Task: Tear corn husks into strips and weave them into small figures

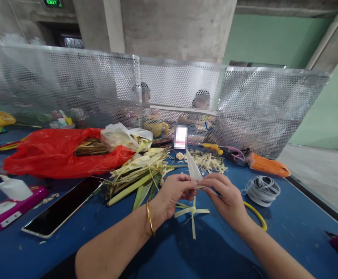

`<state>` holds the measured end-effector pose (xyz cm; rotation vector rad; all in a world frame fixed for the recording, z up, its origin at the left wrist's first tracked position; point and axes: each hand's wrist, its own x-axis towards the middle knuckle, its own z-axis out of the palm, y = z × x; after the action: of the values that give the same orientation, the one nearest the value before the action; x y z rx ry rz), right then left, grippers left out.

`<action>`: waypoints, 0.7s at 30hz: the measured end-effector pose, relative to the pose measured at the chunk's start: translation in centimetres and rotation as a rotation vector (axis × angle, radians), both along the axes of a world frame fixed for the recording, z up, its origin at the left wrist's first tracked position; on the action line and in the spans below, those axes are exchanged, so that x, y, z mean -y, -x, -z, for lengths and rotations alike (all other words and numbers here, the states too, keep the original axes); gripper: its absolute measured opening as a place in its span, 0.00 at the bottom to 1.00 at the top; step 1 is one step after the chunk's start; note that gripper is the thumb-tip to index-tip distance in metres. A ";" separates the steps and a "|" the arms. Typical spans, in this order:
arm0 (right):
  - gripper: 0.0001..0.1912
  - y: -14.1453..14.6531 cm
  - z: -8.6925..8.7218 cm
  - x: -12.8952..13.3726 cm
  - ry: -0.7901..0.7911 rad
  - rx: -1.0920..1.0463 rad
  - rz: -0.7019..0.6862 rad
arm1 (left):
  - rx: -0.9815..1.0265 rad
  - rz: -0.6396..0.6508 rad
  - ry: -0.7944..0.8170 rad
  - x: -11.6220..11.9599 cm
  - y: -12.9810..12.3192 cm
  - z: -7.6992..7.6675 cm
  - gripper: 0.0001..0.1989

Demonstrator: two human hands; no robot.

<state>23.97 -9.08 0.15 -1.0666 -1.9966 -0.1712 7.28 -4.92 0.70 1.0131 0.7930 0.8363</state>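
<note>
A pale, pointed leaf piece [193, 167] stands up between my two hands at the centre. My left hand [177, 193], with a gold bangle on its wrist, pinches the lower edge of this piece from the left. From the right, the fingertips of my right hand [224, 195] press together on the same lower edge. Just below the hands, a cross of woven leaf strips [193, 210] lies over the blue table. A pile of long green and pale leaves [136, 176] is behind and left of my left hand.
Left are a red bag [55, 151], a dark phone [64, 205] and a purple device [14, 207]. Right are a string roll [263, 190], a yellow ring [257, 215] and an orange packet [269, 164]. Leaf scraps [209, 161] lie before a perforated metal screen [180, 81], with people behind it.
</note>
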 end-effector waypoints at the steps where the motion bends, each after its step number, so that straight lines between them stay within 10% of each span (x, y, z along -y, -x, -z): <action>1: 0.09 0.0 0.0 -0.1 -0.016 -0.002 0.006 | 0.000 0.011 0.005 0.0 0.0 0.0 0.08; 21: 0.06 0.6 0.2 0.1 0.165 -0.109 0.082 | -0.092 -0.067 -0.161 0.3 -0.4 0.2 0.06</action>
<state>23.37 -9.14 -0.04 -1.2376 -1.8955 0.0090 7.71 -5.18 0.51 1.1797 0.8519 0.9278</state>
